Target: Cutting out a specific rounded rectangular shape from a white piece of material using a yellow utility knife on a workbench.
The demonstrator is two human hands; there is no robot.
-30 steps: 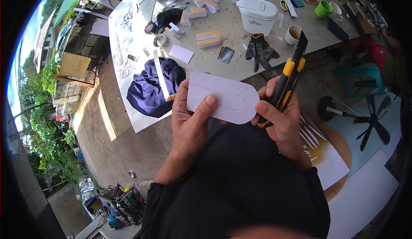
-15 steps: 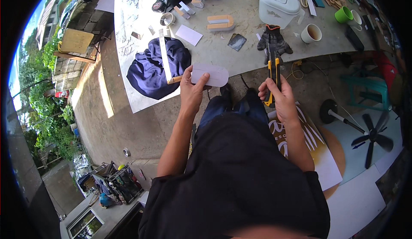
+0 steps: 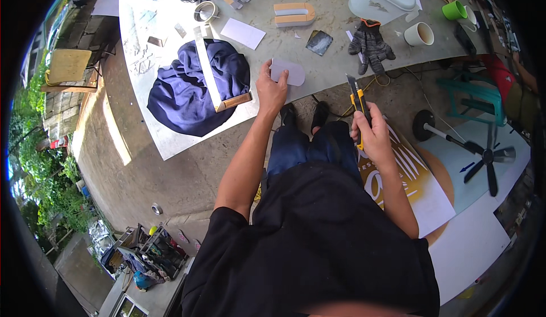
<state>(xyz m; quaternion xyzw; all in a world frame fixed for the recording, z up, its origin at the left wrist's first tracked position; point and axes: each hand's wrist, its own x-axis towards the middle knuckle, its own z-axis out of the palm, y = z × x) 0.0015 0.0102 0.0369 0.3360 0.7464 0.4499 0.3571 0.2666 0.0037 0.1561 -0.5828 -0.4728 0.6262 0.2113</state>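
Left grip (image 3: 273, 93) pinching white card (image 3: 290, 72) near its left end, right grip (image 3: 372, 133) clasping yellow-black cutter (image 3: 358, 99)

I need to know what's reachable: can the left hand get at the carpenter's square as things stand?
Probably yes: the carpenter's square lies on the blue cloth near the left hand, and nothing seems to block the way. But that hand holds a white card, so its grip is taken.
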